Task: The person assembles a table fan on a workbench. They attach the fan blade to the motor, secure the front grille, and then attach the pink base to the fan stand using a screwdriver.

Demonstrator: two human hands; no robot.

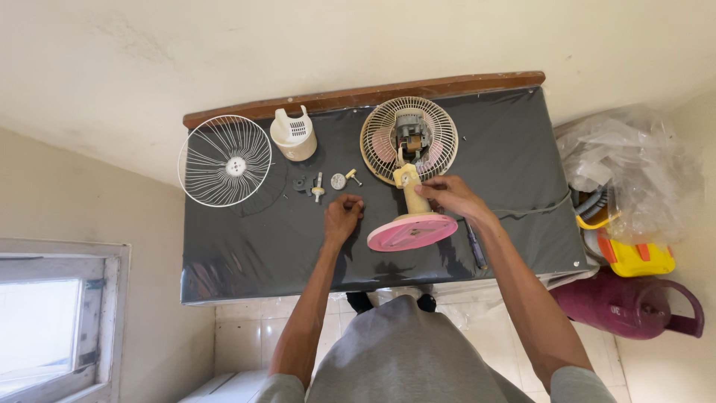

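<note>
— Fingers of the left hand (pixel 342 216) look curled into a loose fist, knuckles down on the dark, slightly glossy table cover (pixel 246 239). Can you tell if they pinch anything?

— I cannot; whatever might be inside the curl is hidden. The right hand (pixel 455 198) is plainer: its fingers wrap the cream plastic neck (pixel 412 195) of the small fan, just above the round pink base (pixel 412 231), which lies tilted on the cover.

— So the fan is lying down?

— Yes, near the middle of the table, base toward the person, head away. Beside the right forearm lies a slim dark screwdriver (pixel 476 246), flat on the cover.

— And beyond the hands?

— Small loose parts sit in a row just past the left hand: a pale spindle-like piece (pixel 318 188), a small grey disc (pixel 338 181), a tiny yellowish piece (pixel 353 177). Farther on, the fan's rear guard (pixel 409 139), a beige ring of thin radial ribs, surrounds the bare grey metal motor (pixel 411 130).

— The far left?

— A cream, cup-shaped motor cover (pixel 294 136) with a slotted vent stands near the wooden back edge (pixel 365 94); the white wire front guard (pixel 225 160) lies flat, overhanging the table's corner.
</note>
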